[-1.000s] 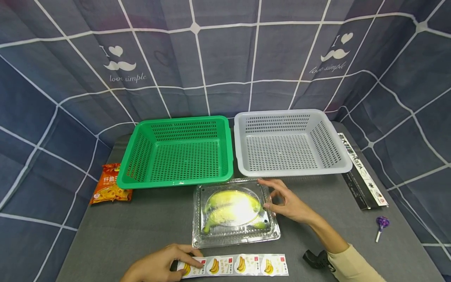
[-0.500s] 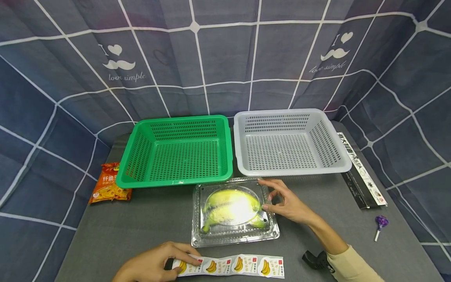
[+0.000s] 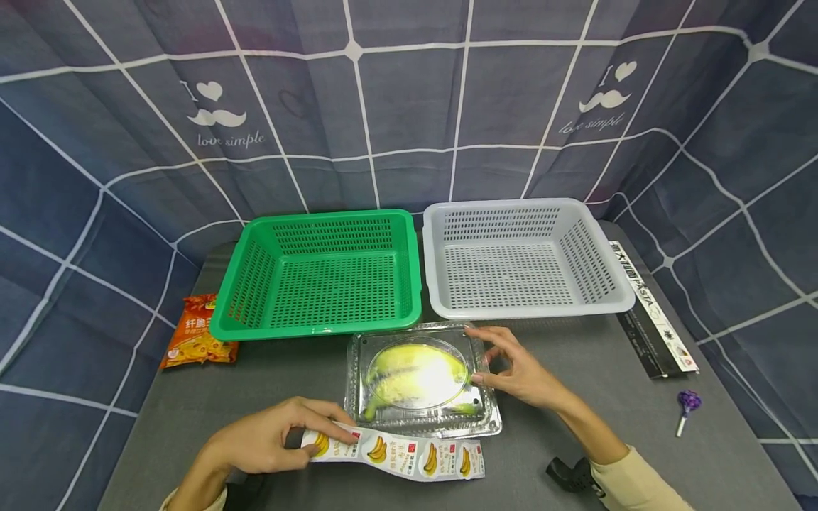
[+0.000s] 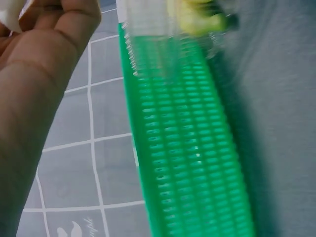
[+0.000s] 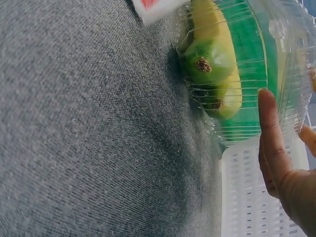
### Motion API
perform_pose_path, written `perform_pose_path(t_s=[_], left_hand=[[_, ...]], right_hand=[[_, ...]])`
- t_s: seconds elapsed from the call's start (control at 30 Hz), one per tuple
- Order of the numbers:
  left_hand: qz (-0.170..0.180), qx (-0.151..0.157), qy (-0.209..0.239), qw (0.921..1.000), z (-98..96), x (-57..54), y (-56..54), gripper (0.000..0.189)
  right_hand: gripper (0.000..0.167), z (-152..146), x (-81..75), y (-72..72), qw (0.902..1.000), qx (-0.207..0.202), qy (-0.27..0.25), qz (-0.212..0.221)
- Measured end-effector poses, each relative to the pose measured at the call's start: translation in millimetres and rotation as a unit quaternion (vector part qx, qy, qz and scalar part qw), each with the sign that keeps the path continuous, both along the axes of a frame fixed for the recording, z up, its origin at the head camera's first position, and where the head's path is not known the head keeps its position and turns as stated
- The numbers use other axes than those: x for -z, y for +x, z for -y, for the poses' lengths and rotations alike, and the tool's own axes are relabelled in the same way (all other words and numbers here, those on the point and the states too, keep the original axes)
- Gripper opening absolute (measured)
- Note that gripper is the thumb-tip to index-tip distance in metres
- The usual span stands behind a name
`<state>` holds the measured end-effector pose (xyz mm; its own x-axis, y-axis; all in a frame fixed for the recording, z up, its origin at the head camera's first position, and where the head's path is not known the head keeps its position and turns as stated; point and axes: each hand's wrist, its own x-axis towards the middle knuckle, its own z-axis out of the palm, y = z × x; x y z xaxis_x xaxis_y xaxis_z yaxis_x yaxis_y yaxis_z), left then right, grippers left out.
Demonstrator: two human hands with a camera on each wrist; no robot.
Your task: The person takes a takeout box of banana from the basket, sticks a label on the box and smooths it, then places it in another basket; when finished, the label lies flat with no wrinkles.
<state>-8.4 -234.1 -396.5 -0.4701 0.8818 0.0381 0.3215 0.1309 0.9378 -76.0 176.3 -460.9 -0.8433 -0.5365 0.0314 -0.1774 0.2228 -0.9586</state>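
Note:
Bananas point(image 5: 224, 54) lie inside a clear plastic clamshell box point(image 3: 422, 424) at the table's middle, its lid down. My right hand point(image 3: 520, 372) rests against the box's right side, thumb and index finger spread along the rim; the right wrist view has a straight finger touching the clear wall. A strip of banana stickers point(image 3: 390, 453) is pinched at its left end by my left hand point(image 3: 277, 436), in front of the box. The strip bends and overlaps the box's near edge. Most of the left fingers are cut off in the left wrist view.
A green basket point(image 3: 319, 331) and a white basket point(image 3: 530, 312) stand behind the box. Left of them lies an orange snack bag point(image 3: 197, 337). To the right are a black-and-white pasta box point(image 3: 658, 326) and a purple lollipop point(image 3: 689, 401). A tile-patterned curtain surrounds the table.
My left hand has brought the sticker strip up and away from me, toward the box, and the strip now bends. The right hand stays at the box's side.

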Motion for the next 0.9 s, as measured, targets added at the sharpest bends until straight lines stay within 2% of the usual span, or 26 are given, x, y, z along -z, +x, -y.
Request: perform_pose_path(t_s=[0.2,0.4,0.57,0.73,0.8,0.9], left_hand=[[-0.029,0.007,0.015,0.9995,-4.0,-15.0,-18.5,0.063],[-0.035,0.0,-0.007,0.9994,-9.9,-28.2,-35.3,0.062],[-0.038,-0.006,-0.027,0.9989,-16.7,-36.8,-51.4,0.061],[-0.058,-0.017,-0.017,0.998,-24.9,-44.7,-69.7,0.059],[-0.066,-0.024,-0.014,0.9975,-28.4,-47.4,-77.0,0.058],[-0.078,-0.033,-0.024,0.9961,-34.4,-50.5,-87.4,0.055]], right_hand=[[0.063,-1,-4.9,-0.2,0.9979,-0.011,0.012,-0.063],[0.055,-6,-16.5,0.4,0.9875,-0.021,0.034,-0.152],[0.053,-7,-22.7,1.5,0.9832,-0.021,0.054,-0.173],[0.053,-5,-28.3,1.0,0.9715,-0.008,0.092,-0.218],[0.05,-3,-31.6,0.4,0.9692,-0.018,0.087,-0.23],[0.045,2,-37.2,0.0,0.9719,-0.057,0.052,-0.223]])
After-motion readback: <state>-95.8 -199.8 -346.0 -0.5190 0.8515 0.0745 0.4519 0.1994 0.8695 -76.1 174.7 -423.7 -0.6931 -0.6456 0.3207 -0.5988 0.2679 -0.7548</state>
